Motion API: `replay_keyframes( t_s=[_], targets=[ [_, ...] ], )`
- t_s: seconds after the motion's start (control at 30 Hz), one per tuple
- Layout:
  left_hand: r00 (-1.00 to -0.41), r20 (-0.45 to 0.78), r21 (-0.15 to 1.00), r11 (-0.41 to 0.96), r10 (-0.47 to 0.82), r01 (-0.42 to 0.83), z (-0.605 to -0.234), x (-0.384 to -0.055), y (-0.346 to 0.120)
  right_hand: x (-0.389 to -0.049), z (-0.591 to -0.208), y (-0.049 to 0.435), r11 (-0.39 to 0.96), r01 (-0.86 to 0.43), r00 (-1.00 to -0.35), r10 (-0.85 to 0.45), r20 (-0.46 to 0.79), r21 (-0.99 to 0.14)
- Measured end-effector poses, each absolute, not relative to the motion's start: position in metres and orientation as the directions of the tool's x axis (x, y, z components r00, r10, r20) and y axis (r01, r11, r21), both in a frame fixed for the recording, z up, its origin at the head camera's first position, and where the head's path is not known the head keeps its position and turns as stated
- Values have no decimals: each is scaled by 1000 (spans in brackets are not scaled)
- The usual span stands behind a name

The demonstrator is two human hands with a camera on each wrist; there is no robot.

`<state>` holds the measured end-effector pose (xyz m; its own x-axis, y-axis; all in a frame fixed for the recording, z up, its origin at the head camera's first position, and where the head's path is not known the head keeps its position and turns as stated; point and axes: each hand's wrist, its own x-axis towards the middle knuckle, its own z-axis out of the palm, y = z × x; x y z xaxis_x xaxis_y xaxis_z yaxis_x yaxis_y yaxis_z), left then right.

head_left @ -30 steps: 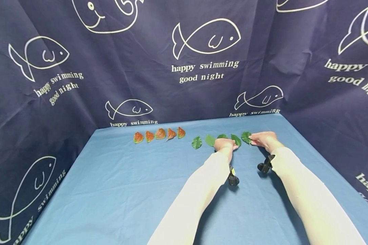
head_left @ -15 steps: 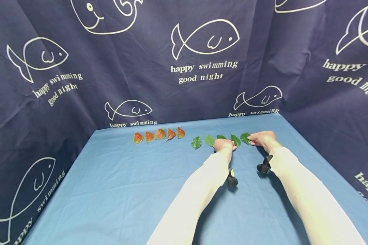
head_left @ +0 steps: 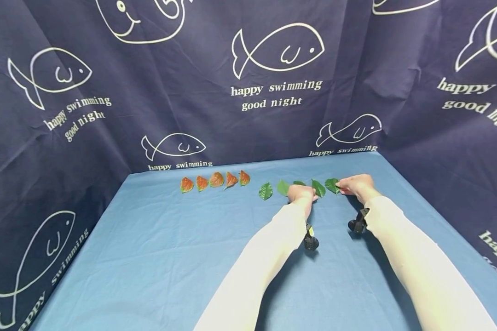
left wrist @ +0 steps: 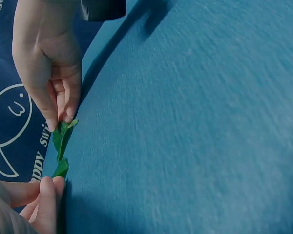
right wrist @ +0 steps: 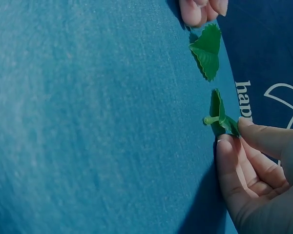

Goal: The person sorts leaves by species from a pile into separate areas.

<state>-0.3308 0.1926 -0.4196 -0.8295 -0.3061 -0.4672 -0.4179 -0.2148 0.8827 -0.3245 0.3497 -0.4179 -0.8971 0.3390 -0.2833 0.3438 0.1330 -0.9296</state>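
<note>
My right hand (head_left: pixel 357 186) pinches the rightmost green leaf (right wrist: pixel 216 113) between thumb and fingers; its pale stem stub points away from the palm in the right wrist view. My left hand (head_left: pixel 301 193) holds its fingertips at the edge of the neighbouring green leaf (head_left: pixel 318 188), gripping it between thumb and finger in the left wrist view. That leaf (right wrist: pixel 207 51) stands folded along its middle. Another green leaf (head_left: pixel 299 183) is partly hidden behind my left hand. Further left lie a lighter green leaf (head_left: pixel 283 187) and a dark, ribbed green leaf (head_left: pixel 265 191).
Several red-orange leaves (head_left: pixel 216 179) lie in a row at the back left of the blue cloth-covered table (head_left: pixel 149 257). A dark blue curtain (head_left: pixel 273 124) with white fish drawings rises behind and beside the table. Each wrist carries a small black camera (head_left: pixel 357 223).
My left wrist has shifted very slightly to the left. Both hands stay at the same two leaves, and the rows of leaves look unchanged.
</note>
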Motion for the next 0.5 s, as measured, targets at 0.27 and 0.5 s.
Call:
replay_keyframes(
  t_s=[0.27,0.5],
  targets=[
    [-889,-410,912,-91,-205,-400,-417,-319,180,-316,-413,352,98,327,-896,348,-276,-940],
    [-919,-368,922,-187,-144,-340,-411,-310,173,-313,-409,356,79,254,-923,318,-218,-964]
  ],
)
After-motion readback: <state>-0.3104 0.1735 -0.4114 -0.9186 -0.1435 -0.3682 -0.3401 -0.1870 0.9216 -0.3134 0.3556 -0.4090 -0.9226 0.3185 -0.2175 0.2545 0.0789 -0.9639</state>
